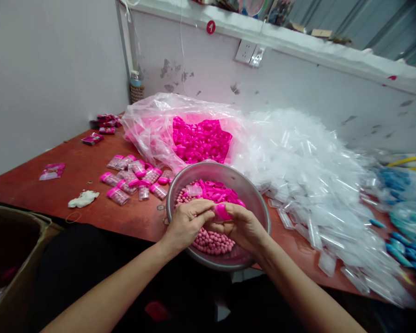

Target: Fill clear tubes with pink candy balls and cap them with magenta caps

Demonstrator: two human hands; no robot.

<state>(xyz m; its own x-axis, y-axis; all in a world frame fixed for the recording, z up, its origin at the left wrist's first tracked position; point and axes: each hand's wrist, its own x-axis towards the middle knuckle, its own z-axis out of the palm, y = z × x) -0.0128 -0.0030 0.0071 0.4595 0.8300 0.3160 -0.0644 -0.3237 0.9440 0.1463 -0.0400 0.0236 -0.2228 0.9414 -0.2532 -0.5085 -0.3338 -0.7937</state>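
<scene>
Both forearms (125, 282) reach in from seven and five o'clock over the metal bowl (254, 201). Above its middle, the right hand (242, 225) pinches a pink cap (222, 212); the left hand (190, 218) meets it, fingers bunched, its grip unclear. Pink beads (213, 243) lie beneath. On the desk (48, 196), filled tubes (127, 179) sit at ten o'clock, clear tubes (308, 166) at two.

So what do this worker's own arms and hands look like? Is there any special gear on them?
No special gear shows. The left hand and right hand are ungloved, with no watch or bracelet visible. The left forearm and right forearm are bare to the picture's edge, so no sleeves show. I see no cables or markings on them.
</scene>
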